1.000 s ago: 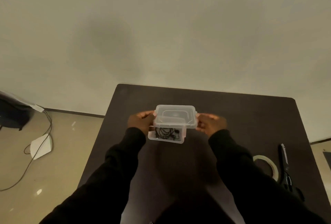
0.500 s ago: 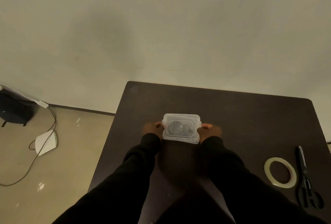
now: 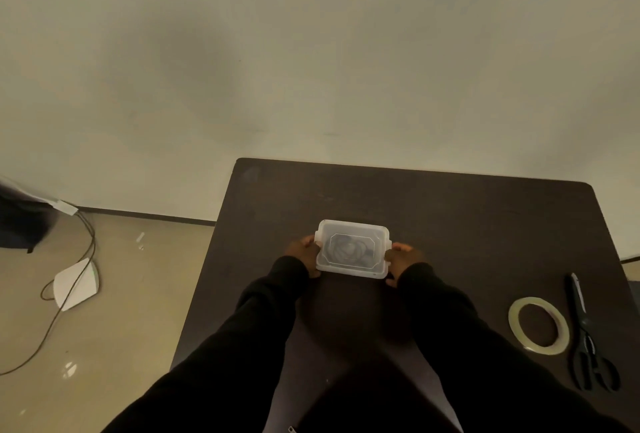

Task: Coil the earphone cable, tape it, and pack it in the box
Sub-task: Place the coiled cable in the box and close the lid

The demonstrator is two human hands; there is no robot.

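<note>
On the dark table: 1 clear box with its lid on near the middle, 1 coiled earphone cable visible inside through the lid, 1 tape roll and 1 pair of scissors side by side near the right edge. Left hand curled against the box's left end, right hand curled against its right end, 2 hands pressing the box between them, fingers partly closed. Both arms in 2 black sleeves.
</note>
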